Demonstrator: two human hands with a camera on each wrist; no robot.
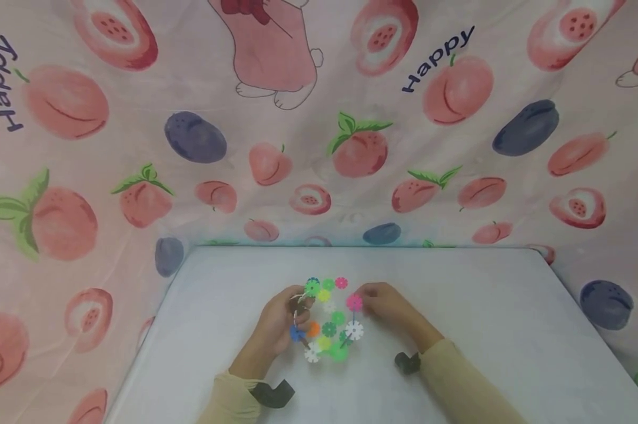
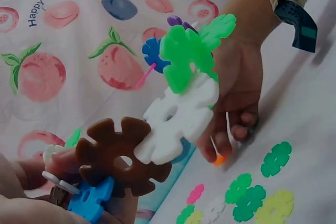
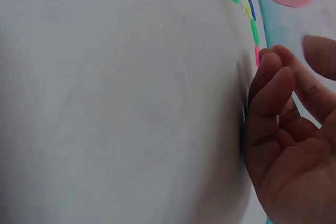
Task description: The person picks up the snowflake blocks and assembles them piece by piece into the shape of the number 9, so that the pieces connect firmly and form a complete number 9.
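Near the middle of the table: 2 bare hands, with 1 chain of notched plastic discs (image 1: pixel 339 353) between them.
Chain colours I can count from the left wrist: 1 big brown disc (image 2: pixel 102 148) by the left fingers, 1 white disc (image 2: pixel 181 119) next, then 2 bright green ones, 1 purple, 1 blue and 1 pink seen edge-on. More blue, white and brown bits sit at the left hand, too bunched to total up.
Loose discs: 9 by my count from the head. That's 4 green (image 1: pixel 329 329), 2 yellow (image 1: pixel 324 343), 1 pink (image 1: pixel 341 282), 1 white (image 1: pixel 328 306), 1 orange (image 1: pixel 313 328), scattered between the hands.
Left hand (image 1: pixel 279 321): fingers curled round the chain's left part, so yeah, a proper grip.
Right hand (image 1: pixel 385 303): fingers bent in, right by the chain's pink disc (image 1: pixel 354 302) on the right. Can't tell if it's pinching anything; a speck of orange shows at 1 fingertip.
Chain's position: right of the left hand, left of the right hand, sagging toward the near side.
Sleeves (image 1: pixel 469 383): 2, beige, each with 1 dark strap (image 1: pixel 273 394).
Far side: fruit-print cloth (image 1: pixel 298 129), "Happy" twice, behind the white table (image 1: pixel 472 294).
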